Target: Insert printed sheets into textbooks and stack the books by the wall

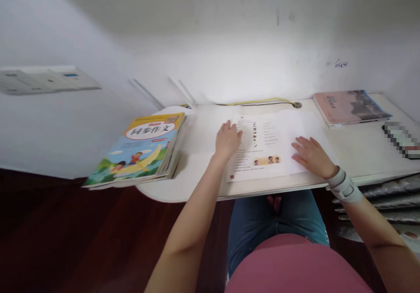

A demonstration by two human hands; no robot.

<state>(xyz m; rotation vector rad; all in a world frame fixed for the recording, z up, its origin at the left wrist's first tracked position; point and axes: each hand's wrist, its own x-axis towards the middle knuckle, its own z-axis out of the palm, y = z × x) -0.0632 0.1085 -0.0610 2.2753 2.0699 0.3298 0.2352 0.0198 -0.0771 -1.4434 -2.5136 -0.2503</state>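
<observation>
My left hand [228, 142] rests with loosely curled fingers on the upper left part of a printed paper sheet [256, 166]. The sheet carries lines of text and a small orange strip with cartoon figures. My right hand [311, 156] lies flat, fingers spread, on a blank white sheet [303, 124] that adjoins the printed one. Neither hand grips anything. A grey-white brace [345, 188] wraps my right wrist.
A thick stack of books [144, 150] with a colourful cover overhangs the white desk's [200, 128] left side. A pink book [348, 108] lies at back right, and a blurred phone [402, 139] sits at the right edge. A yellow cable [259, 102] runs along the wall.
</observation>
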